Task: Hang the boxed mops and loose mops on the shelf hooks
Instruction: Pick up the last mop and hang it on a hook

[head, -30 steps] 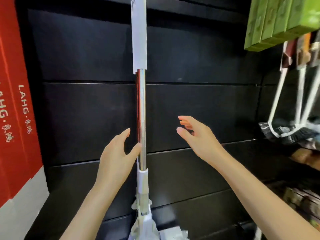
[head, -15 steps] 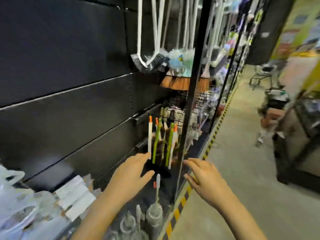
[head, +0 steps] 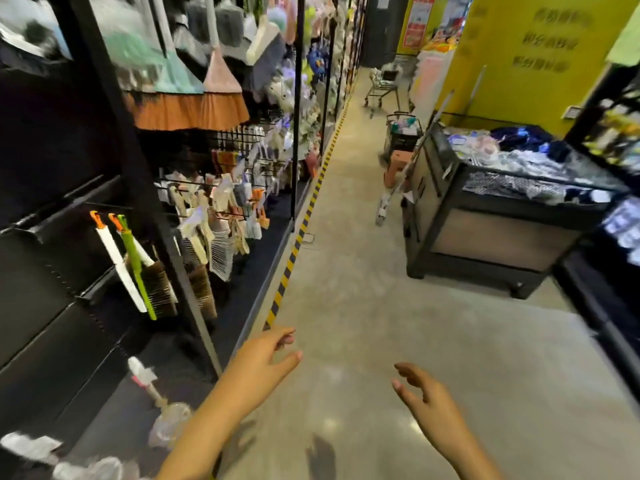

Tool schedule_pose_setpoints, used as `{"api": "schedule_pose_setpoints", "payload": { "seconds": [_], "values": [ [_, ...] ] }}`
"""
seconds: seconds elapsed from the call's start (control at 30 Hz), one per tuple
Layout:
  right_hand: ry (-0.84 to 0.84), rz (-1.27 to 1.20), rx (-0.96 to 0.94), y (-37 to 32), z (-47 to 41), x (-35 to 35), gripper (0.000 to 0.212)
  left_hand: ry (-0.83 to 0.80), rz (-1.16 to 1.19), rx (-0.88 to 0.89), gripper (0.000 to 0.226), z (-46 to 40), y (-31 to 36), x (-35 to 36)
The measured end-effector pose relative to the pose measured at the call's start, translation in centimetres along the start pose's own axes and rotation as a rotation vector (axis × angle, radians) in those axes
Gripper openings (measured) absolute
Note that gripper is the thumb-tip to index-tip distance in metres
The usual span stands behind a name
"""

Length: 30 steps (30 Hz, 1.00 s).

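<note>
View has swung away from the shelf face since a second ago: then a chrome mop pole with white paper sleeve hung between both hands against black panels; half a second ago the gaze was already turning right along the shelving; now it looks down the aisle. Left hand (head: 258, 367) and right hand (head: 424, 401) both hold nothing, fingers loosely spread, hovering over the concrete floor (head: 363, 306), smooth and glossy with light glare. The hung pole is out of frame. Loose mop (head: 398, 181) with long pale handle leans against the dark display bin (head: 485, 244) across the aisle, well apart from both hands; detail blurred. Bin is boxy, black frame, tan panel, heaped with patterned packets. Black metal shelving (head: 52, 323) at left, flat matte panels, slotted uprights. On its hooks: hand brushes (head: 138, 268) with white and green plastic handles, orange tips, stiff brown bristles. Above, brooms (head: 194, 109) with fan-shaped orange-brown bristle skirts, teal and pink heads. Yellow-black hazard tape (head: 294, 251) runs along the shelf base. Wire shopping cart (head: 381, 84) farther down. Yellow wall (head: 519, 64) at right.
</note>
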State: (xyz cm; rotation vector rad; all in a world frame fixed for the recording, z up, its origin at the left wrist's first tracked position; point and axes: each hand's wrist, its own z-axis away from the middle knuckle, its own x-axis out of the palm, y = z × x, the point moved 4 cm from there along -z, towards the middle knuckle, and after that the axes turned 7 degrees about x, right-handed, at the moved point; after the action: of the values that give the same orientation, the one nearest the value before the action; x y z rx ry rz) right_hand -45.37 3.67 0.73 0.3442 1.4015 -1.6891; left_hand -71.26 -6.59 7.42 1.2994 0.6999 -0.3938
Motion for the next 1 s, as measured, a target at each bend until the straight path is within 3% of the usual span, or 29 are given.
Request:
{"api": "schedule_pose_setpoints", "payload": {
  "seconds": [0.17, 0.37, 0.5, 0.6, 0.77, 1.0],
  "values": [
    [-0.02, -0.023, 0.016, 1.6, -6.7, -3.4, 0.029, -0.015, 0.069, -0.084, 0.046, -5.7, 0.8, 3.5],
    [-0.033, -0.031, -0.127, -3.5, -17.4, -5.6, 0.036, 0.016, 0.067, -0.272, 0.043, -13.7, -1.5, 1.8],
    [-0.005, 0.017, -0.166, -6.0, -25.2, -8.1, 0.039, 0.002, -0.063, -0.222, 0.047, -23.2, -1.4, 0.1],
    [0.006, 0.049, -0.122, -6.5, -31.3, -10.8, 0.04, -0.03, -0.064, -0.18, 0.034, -32.2, -0.1, -0.6],
    [0.103, 0.018, -0.035, -6.1, -40.8, -16.0, 0.037, -0.052, -0.045, -0.027, 0.05, -47.7, 4.2, 0.2],
    [0.154, -0.079, 0.096, -4.0, -53.9, -21.7, 0.035, -0.135, -0.018, 0.161, 0.051, -64.8, 10.3, 3.2]
  ]
}}
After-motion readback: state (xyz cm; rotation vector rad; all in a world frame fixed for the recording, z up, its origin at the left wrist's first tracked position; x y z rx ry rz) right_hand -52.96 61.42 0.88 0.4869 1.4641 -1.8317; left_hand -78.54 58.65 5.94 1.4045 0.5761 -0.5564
